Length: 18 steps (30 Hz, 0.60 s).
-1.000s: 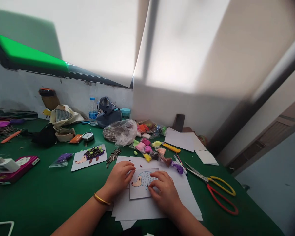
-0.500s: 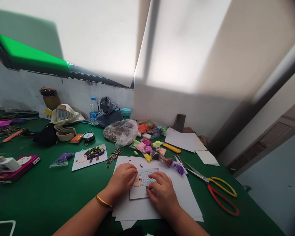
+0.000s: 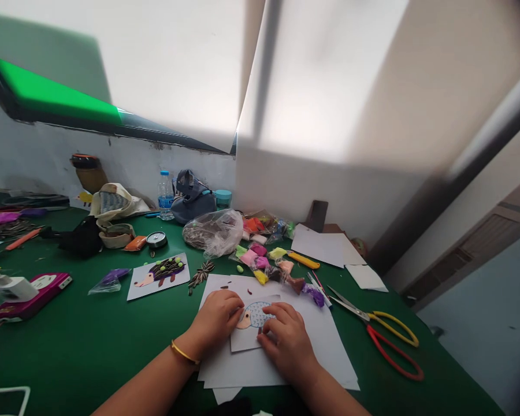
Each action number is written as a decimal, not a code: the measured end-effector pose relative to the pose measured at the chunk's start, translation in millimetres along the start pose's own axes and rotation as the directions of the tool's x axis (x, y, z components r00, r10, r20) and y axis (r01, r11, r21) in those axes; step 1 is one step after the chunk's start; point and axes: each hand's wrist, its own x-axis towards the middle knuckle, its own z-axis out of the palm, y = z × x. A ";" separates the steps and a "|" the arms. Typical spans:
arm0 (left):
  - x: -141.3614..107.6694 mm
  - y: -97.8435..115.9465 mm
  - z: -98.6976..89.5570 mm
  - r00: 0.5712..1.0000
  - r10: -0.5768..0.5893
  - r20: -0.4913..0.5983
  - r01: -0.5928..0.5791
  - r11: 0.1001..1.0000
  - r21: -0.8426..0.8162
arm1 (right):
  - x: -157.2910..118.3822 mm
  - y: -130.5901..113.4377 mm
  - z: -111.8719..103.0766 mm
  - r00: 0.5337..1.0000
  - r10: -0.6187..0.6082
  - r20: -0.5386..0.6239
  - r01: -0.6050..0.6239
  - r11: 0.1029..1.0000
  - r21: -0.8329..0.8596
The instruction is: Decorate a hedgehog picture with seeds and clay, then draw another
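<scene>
A small white card (image 3: 245,342) carries a blue-outlined hedgehog drawing (image 3: 260,314) with a peach clay face. It lies on larger white paper sheets (image 3: 325,358). My left hand (image 3: 219,315) rests at the card's left edge, its fingers curled together near the hedgehog's snout; the fingertips are partly hidden. My right hand (image 3: 288,335) covers the card's right side, thumb and index bent toward each other at a small brown clay leg (image 3: 260,331). Whether they grip it is unclear. Seed-like bits (image 3: 249,292) lie above the card.
Scissors (image 3: 368,316) lie open at right. Bagged colored clay (image 3: 260,260), a yellow cutter (image 3: 303,260) and pens (image 3: 319,289) sit beyond the paper. A finished hedgehog card (image 3: 158,277), seeds (image 3: 201,276) and a magenta power strip (image 3: 32,297) are at left.
The small card has shifted very slightly to the right and turned a little under my hands. Both hands keep nearly the same pose.
</scene>
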 end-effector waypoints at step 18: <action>-10.7 -3.7 -7.1 0.994 0.015 0.112 -0.022 0.998 0.056 | -17.9 2.8 -13.0 0.976 -0.202 0.080 0.208 0.975 -0.073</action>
